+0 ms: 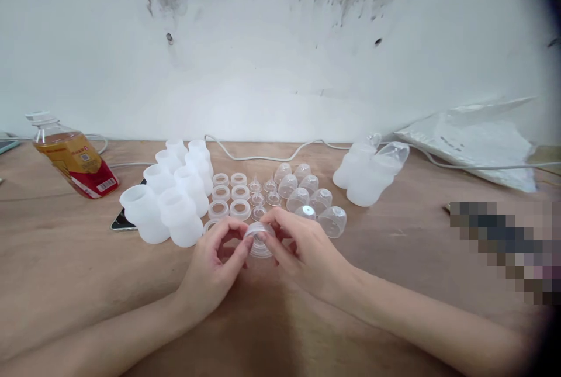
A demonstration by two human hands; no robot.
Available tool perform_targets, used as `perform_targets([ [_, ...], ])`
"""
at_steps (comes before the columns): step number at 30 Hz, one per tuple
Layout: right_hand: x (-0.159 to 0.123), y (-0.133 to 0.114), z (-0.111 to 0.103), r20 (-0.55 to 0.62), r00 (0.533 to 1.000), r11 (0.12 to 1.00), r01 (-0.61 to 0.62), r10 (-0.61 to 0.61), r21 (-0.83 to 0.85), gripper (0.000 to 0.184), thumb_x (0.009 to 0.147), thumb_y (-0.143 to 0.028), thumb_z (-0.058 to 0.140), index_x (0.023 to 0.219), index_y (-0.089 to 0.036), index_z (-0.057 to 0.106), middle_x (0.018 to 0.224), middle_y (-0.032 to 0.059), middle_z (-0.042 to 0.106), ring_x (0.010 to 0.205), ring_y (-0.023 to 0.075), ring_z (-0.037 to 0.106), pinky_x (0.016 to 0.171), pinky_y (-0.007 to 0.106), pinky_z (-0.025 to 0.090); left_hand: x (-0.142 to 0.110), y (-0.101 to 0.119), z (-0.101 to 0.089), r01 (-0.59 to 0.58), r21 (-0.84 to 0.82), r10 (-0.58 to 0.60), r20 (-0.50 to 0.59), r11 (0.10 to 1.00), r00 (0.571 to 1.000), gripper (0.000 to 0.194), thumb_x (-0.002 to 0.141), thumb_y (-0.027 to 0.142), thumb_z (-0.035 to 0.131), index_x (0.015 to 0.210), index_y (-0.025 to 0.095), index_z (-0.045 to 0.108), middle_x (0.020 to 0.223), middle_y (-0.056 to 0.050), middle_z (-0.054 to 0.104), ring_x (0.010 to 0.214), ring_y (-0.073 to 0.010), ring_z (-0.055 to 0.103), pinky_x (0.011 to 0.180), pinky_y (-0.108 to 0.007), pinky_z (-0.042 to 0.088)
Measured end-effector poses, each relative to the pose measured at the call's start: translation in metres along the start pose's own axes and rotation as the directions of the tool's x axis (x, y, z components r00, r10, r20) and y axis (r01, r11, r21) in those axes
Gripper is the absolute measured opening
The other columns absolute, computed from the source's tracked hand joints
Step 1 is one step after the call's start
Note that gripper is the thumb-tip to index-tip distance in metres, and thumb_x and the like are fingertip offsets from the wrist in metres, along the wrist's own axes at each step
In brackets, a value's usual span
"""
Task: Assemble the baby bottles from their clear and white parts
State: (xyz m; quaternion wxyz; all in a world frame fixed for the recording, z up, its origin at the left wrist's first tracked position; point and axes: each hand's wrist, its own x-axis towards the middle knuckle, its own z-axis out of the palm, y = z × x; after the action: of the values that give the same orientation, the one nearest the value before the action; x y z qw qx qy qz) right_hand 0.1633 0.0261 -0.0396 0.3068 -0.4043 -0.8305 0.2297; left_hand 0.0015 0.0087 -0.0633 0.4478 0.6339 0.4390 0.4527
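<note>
Between my two hands, just above the table's near middle, is a translucent bottle collar ring (260,229) with a clear nipple (261,249) at it. My left hand (221,254) pinches the ring's left side with thumb and fingers. On the opposite side, my right hand (302,245) grips its edge the same way. Just beyond the hands lie several collar rings (240,192) in two columns and several clear nipples (256,199). Clear dome caps (298,199) stand in rows beyond my right hand. White baby bottles (182,213) without tops are grouped beyond my left hand.
Two baby bottles with tops (368,184) stand at the back right. A drink bottle (76,158) stands on the left. A phone (123,220) lies partly under the white bottles. A cable (263,158) runs along the wall, by a plastic bag (473,143).
</note>
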Motion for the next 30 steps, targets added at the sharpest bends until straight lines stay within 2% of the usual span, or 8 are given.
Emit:
perform_targets([
  [6, -0.002, 0.001, 0.007, 0.001, 0.975, 0.951, 0.217, -0.222, -0.222, 0.012, 0.077, -0.011, 0.038, 0.069, -0.018, 0.035, 0.058, -0.0046, 0.039, 0.046, 0.0066, 0.031, 0.043, 0.019, 0.024, 0.0, -0.004, 0.001, -0.029, -0.005, 0.029, 0.06, 1.0, 0.998, 0.012, 0.083, 0.027, 0.047, 0.078, 0.017, 0.047, 0.076, 0.001, 0.049, 0.066, -0.0116, 0.053, 0.056, -0.023, 0.048],
  [10, -0.002, 0.002, 0.006, 0.001, 0.958, 0.935, 0.279, -0.286, -0.22, 0.013, 0.075, -0.008, 0.039, 0.069, -0.018, 0.035, 0.059, -0.0048, 0.038, 0.047, 0.0062, 0.031, 0.043, 0.019, 0.024, -0.002, -0.004, 0.0, -0.06, 0.06, 0.056, 0.072, 0.996, 0.996, 0.01, 0.083, 0.026, 0.047, 0.078, 0.018, 0.048, 0.077, 0.001, 0.051, 0.07, -0.012, 0.053, 0.058, -0.022, 0.047],
  [13, -0.003, 0.007, 0.003, 0.022, 0.942, 0.922, 0.332, -0.335, -0.199, 0.008, 0.079, -0.011, 0.04, 0.075, -0.016, 0.042, 0.063, -0.003, 0.041, 0.05, 0.0069, 0.034, 0.044, 0.018, 0.028, -0.004, -0.004, -0.001, -0.048, 0.14, 0.035, 0.091, 0.989, 0.995, 0.008, 0.082, 0.027, 0.049, 0.082, 0.019, 0.048, 0.079, 0.001, 0.052, 0.067, -0.0106, 0.054, 0.055, -0.02, 0.047],
  [15, -0.005, 0.01, 0.0, 0.051, 0.936, 0.921, 0.353, -0.349, -0.167, 0.01, 0.082, -0.012, 0.038, 0.085, -0.015, 0.048, 0.07, 0.0, 0.045, 0.054, 0.0077, 0.038, 0.047, 0.019, 0.034, -0.004, -0.004, -0.003, -0.049, 0.189, 0.031, 0.098, 0.981, 0.995, 0.007, 0.081, 0.025, 0.05, 0.083, 0.019, 0.046, 0.077, 0.002, 0.053, 0.062, -0.0095, 0.055, 0.051, -0.019, 0.046],
  [18, -0.007, 0.011, -0.002, 0.093, 0.941, 0.94, 0.332, -0.325, -0.075, 0.019, 0.08, -0.011, 0.04, 0.097, -0.015, 0.049, 0.082, 0.0035, 0.047, 0.056, 0.0072, 0.041, 0.051, 0.019, 0.041, -0.004, -0.007, -0.006, -0.123, 0.261, 0.108, 0.069, 0.958, 0.992, 0.006, 0.077, 0.017, 0.051, 0.08, 0.02, 0.047, 0.075, 0.002, 0.055, 0.063, -0.0099, 0.056, 0.052, -0.019, 0.048],
  [22, -0.007, 0.007, -0.003, 0.112, 0.958, 0.964, 0.267, -0.264, -0.016, 0.03, 0.073, -0.003, 0.041, 0.099, -0.017, 0.048, 0.081, 0.0019, 0.044, 0.06, 0.0077, 0.043, 0.053, 0.019, 0.043, -0.004, -0.012, -0.01, -0.198, 0.344, 0.199, 0.033, 0.918, 0.98, 0.012, 0.073, 0.01, 0.05, 0.078, 0.02, 0.045, 0.078, 0.002, 0.056, 0.068, -0.0107, 0.057, 0.058, -0.021, 0.05],
  [26, -0.008, 0.006, 0.0, 0.11, 0.957, 0.96, 0.277, -0.27, -0.053, 0.028, 0.075, -0.004, 0.04, 0.099, -0.017, 0.043, 0.08, 0.0017, 0.043, 0.058, 0.0081, 0.041, 0.05, 0.019, 0.041, -0.004, -0.013, -0.011, -0.327, 0.463, 0.292, 0.147, 0.824, 0.945, 0.014, 0.074, 0.011, 0.05, 0.078, 0.021, 0.041, 0.079, 0.001, 0.056, 0.07, -0.0115, 0.057, 0.059, -0.021, 0.047],
  [30, -0.009, 0.006, 0.004, 0.113, 0.926, 0.914, 0.375, -0.36, -0.156, 0.02, 0.077, -0.005, 0.035, 0.093, -0.016, 0.041, 0.075, 0.0008, 0.04, 0.056, 0.009, 0.037, 0.047, 0.02, 0.036, -0.005, -0.011, -0.011, -0.408, 0.558, 0.355, 0.206, 0.723, 0.912, 0.019, 0.072, 0.009, 0.049, 0.073, 0.021, 0.035, 0.069, 0.004, 0.05, 0.059, -0.01, 0.049, 0.052, -0.02, 0.039],
])
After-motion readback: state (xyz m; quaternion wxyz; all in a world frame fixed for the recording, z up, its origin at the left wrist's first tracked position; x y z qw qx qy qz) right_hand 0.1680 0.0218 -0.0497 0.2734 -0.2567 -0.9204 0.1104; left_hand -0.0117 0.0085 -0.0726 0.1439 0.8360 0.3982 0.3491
